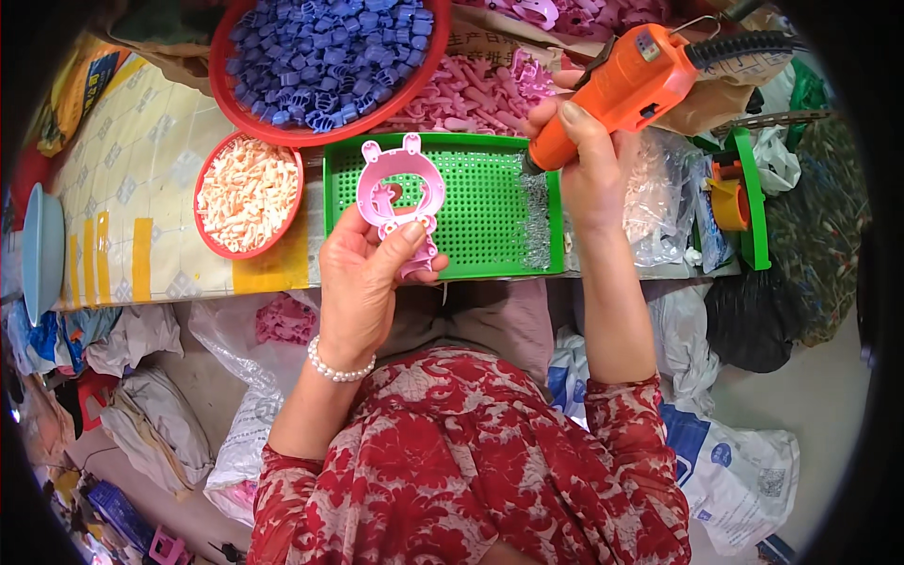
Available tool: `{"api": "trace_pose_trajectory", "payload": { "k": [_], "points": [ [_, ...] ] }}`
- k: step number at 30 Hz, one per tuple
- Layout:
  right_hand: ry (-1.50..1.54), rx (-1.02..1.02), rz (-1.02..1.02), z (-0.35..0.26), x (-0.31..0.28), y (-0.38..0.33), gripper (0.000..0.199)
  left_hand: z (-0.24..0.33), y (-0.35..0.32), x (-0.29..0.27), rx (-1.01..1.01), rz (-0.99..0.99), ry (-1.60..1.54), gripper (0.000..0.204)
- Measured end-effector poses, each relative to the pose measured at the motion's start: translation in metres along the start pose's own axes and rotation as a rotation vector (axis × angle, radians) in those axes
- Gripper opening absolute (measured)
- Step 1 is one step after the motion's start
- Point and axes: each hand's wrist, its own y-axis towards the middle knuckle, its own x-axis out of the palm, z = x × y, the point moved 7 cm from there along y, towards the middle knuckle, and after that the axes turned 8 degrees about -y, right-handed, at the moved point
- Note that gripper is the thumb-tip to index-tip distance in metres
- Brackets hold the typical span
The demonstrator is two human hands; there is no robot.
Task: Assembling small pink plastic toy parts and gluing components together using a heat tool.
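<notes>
My left hand point(363, 273) holds a pink plastic frame with two small ears point(400, 184), lifted over the left part of a green perforated tray point(490, 202). My right hand point(584, 165) grips an orange electric screwdriver point(626, 85) above the tray's right end, tip pointing down and left at a strip of small screws point(537, 217). A black cable runs off from the tool's back end. The tool's tip stays well apart from the pink frame.
A big red basket of blue plastic parts point(330, 47) and a small red bowl of pale orange parts point(247, 193) stand behind the tray. Pink parts point(471, 94) are heaped on cardboard. Clear bags point(659, 198) lie right; sacks and cloth cover the floor below.
</notes>
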Motion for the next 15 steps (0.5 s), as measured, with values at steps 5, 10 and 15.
{"api": "trace_pose_trajectory", "payload": {
  "k": [5,10,15],
  "points": [
    [0.039,-0.007,0.009,0.014,0.003,0.003,0.037,-0.003,0.005,0.000,0.011,-0.019,0.011,0.026],
    [0.095,-0.069,0.037,0.026,0.002,0.005,0.048,-0.003,0.007,0.001,-0.020,-0.017,-0.001,0.026],
    [0.131,-0.064,0.034,0.033,0.002,0.007,0.064,-0.004,0.009,0.002,-0.047,-0.030,0.003,0.027]
  ]
}}
